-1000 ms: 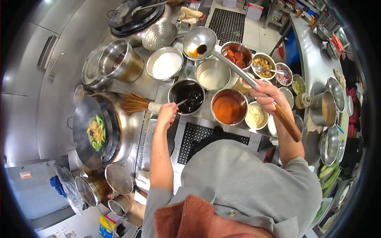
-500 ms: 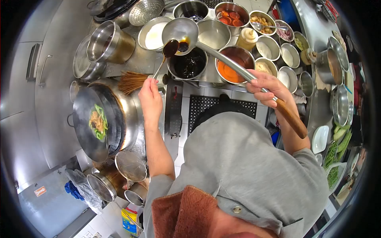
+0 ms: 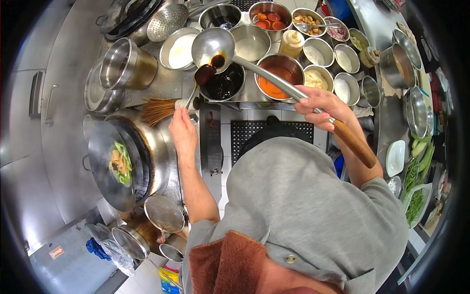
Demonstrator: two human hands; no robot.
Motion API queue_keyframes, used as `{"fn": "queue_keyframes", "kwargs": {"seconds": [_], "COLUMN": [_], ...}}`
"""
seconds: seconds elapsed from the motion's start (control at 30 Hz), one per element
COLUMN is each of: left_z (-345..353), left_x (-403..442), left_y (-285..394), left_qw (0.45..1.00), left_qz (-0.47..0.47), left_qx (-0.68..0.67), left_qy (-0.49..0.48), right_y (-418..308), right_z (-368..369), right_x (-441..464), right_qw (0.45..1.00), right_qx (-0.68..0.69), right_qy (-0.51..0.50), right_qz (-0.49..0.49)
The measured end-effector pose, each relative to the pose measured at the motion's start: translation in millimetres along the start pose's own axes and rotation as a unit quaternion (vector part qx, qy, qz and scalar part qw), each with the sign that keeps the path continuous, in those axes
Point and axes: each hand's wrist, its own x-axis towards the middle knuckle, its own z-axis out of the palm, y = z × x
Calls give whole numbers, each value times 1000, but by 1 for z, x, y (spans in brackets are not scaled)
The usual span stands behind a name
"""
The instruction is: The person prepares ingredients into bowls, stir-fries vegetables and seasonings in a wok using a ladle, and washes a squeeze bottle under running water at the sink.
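My left hand (image 3: 183,131) is closed around the thin handle of a small spoon (image 3: 204,74), its bowl coated with dark sauce. My right hand (image 3: 325,105) grips the long handle of a large metal ladle (image 3: 208,41), where steel meets wood. A little dark sauce lies in the ladle, and the spoon is right by its lower rim. Both are over a pot of dark sauce (image 3: 223,87). Left of me, a steaming wok (image 3: 105,169) contains green vegetables and light brown pieces (image 3: 121,164).
Beside the dark sauce stand a pot of orange-red sauce (image 3: 286,68), a white-filled pot (image 3: 180,51) and a squeeze bottle (image 3: 292,41). A bamboo brush (image 3: 159,111) lies near my left hand. Steel pots (image 3: 128,63) and strainers (image 3: 164,214) stand on the left.
The view has shifted slightly, so the pots appear further left. Ladle and spoon are a little lower over the dark sauce pot, still close together. Both hands keep their holds.
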Motion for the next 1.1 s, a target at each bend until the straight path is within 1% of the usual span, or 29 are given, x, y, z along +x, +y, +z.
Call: {"fn": "queue_keyframes", "kwargs": {"seconds": [0.07,0.13,0.17,0.23,0.33,0.43,0.67,0.73,0.87,0.93,1.03,1.1], "left_z": [1,2,3,5,10,12,22,26,35,37,37,40], "left_x": [-1,-1,-2,-3,-3,-9,-15,-14,-13,-14,-15,-16], "left_y": [-1,1,2,8,7,13,14,21,21,23,22,24], "left_qw": [1000,1000,1000,997,996,993,994,991,991,985,987,986], "left_qz": [-1,18,16,40,56,54,40,42,31,52,46,45], "left_qx": [0,6,7,15,49,82,71,80,103,114,117,121], "left_qy": [7,18,19,57,55,66,76,99,84,117,99,104], "right_y": [-4,-8,-10,-14,-19,-23,-37,-41,-48,-50,-53,-56], "right_z": [-2,-6,-8,-12,-17,-23,-37,-38,-44,-44,-47,-47], "right_x": [0,-1,0,1,3,4,8,10,11,11,11,12], "right_qw": [1000,1000,1000,999,998,998,997,997,997,996,996,996], "right_qx": [6,12,19,26,39,35,43,41,29,41,39,36], "right_qy": [3,6,-12,-30,-42,-37,-48,-56,-62,-62,-51,-53], "right_qz": [3,6,11,18,25,29,44,42,47,58,57,58]}}
